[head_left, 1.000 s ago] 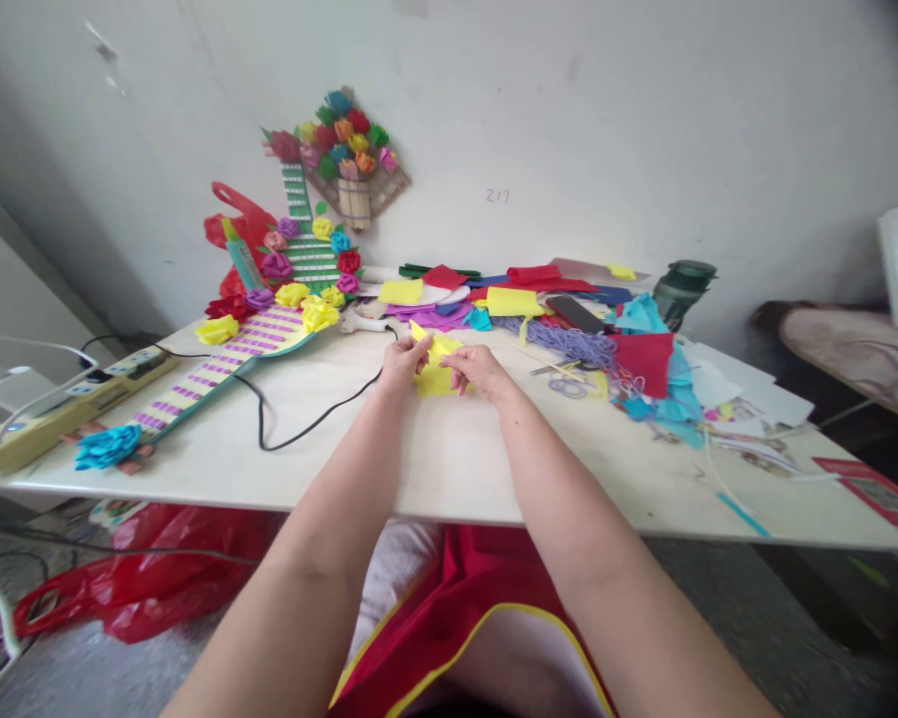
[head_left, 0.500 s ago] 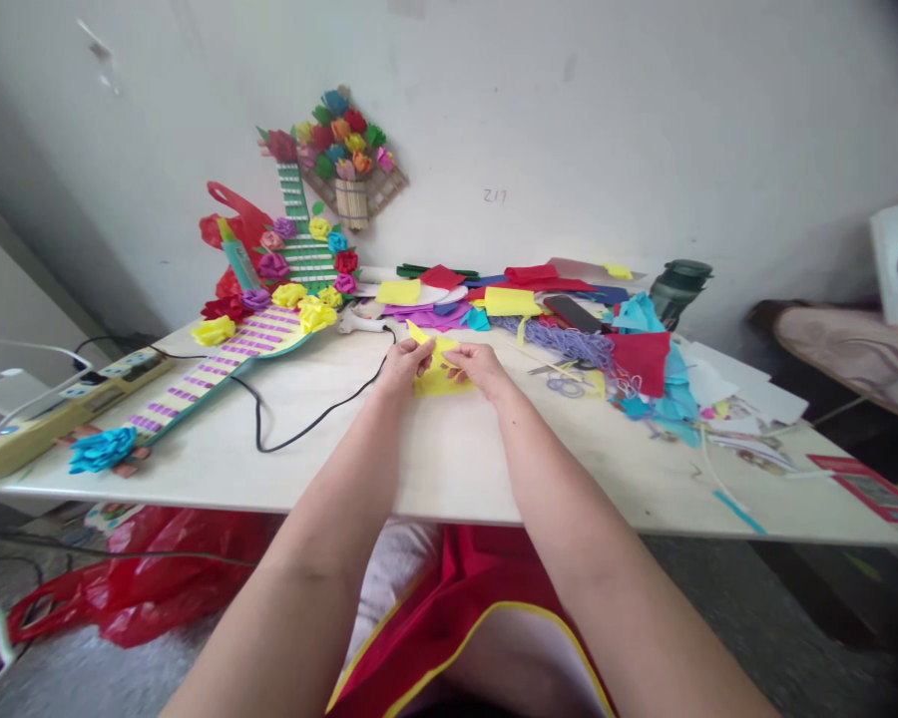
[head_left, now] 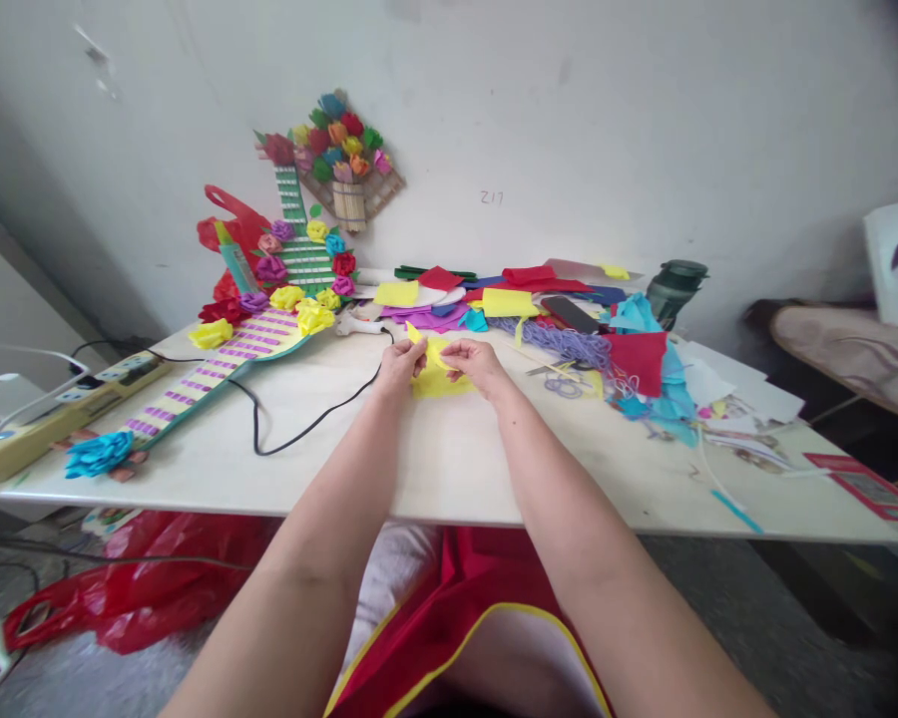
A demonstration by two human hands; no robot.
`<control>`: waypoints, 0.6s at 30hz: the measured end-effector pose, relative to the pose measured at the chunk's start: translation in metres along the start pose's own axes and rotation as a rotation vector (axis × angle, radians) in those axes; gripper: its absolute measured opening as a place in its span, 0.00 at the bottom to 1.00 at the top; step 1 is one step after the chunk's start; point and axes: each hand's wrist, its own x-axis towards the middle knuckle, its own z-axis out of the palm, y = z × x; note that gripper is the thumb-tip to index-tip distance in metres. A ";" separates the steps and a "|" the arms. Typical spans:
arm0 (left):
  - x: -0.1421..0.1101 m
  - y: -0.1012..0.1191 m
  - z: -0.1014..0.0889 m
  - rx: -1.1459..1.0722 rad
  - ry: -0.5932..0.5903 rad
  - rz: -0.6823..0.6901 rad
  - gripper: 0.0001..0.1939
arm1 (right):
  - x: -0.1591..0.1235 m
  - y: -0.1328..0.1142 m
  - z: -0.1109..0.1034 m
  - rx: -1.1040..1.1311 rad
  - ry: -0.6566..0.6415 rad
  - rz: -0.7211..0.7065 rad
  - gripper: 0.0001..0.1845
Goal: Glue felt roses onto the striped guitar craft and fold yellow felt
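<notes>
Between my two hands a piece of yellow crepe paper (head_left: 435, 383) is held just above the white table (head_left: 344, 439). My left hand (head_left: 404, 364) pinches its left side between thumb and fingers, and a pointed corner sticks up beside the thumb. With thumb and forefinger together, my right hand (head_left: 473, 363) grips the paper's right side. The lower part of the yellow paper hangs or lies below the fingers; whether it touches the table I cannot tell.
Left stand flower-decorated paper guitar shapes (head_left: 246, 344), a glue bottle (head_left: 237, 261), a power strip (head_left: 112, 384) and a black cord (head_left: 299, 439). Behind lie coloured paper sheets (head_left: 509, 302) and a phone (head_left: 570, 314). Right are purple yarn (head_left: 561, 344), scissors (head_left: 546, 369) and a dark bottle (head_left: 674, 289).
My hands stay nearly in place on the yellow paper. The right fingers have shifted slightly along its edge, and the view has moved a little.
</notes>
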 end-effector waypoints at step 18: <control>0.000 -0.004 0.001 0.020 -0.124 -0.023 0.20 | 0.000 0.002 0.003 -0.021 0.001 -0.010 0.10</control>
